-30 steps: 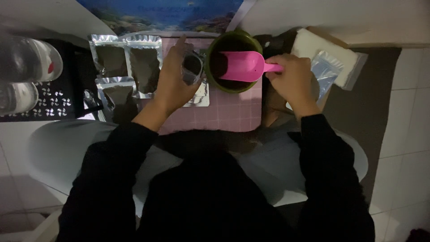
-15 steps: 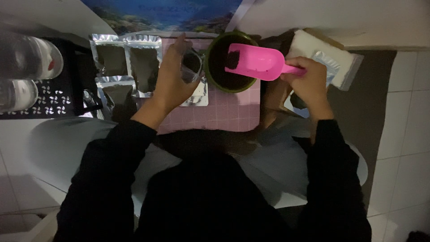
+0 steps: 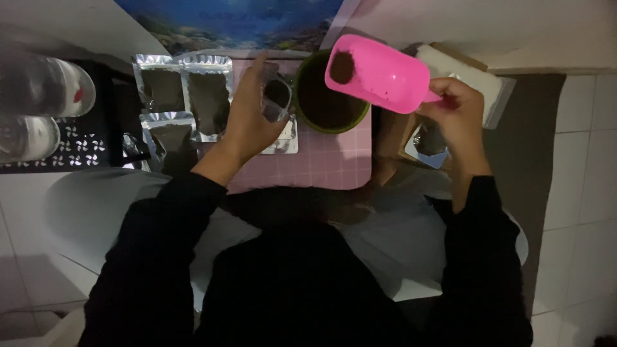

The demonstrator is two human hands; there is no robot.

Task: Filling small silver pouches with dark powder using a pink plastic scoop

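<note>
Head view, from the far left: two clear plastic containers [image 3: 35,112] stand on a black patterned mat [image 3: 77,151]. Just right of them, three filled silver pouches [image 3: 186,103] with dark contents lie flat, two side by side and one below the left one, on the edge of a pink gridded mat [image 3: 321,167]. The left hand [image 3: 247,119] reaches forward over that mat, its fingers wrapped round a small clear pouch [image 3: 277,96] that it holds upright with the mouth up, just beside a green bowl [image 3: 331,96]; another flat pouch lies under the hand. The green bowl sits on the pink mat and holds dark powder. Above the bowl's right rim hangs a pink scoop [image 3: 376,74], tilted, with a small heap of dark powder in its far left corner and some grains scattered inside. The right hand [image 3: 453,115] is clenched round the scoop's handle, lifted clear of the mat. Below that hand lies an empty clear pouch [image 3: 427,141], and behind it a stack of white packets [image 3: 475,80] rests against the wall
</note>
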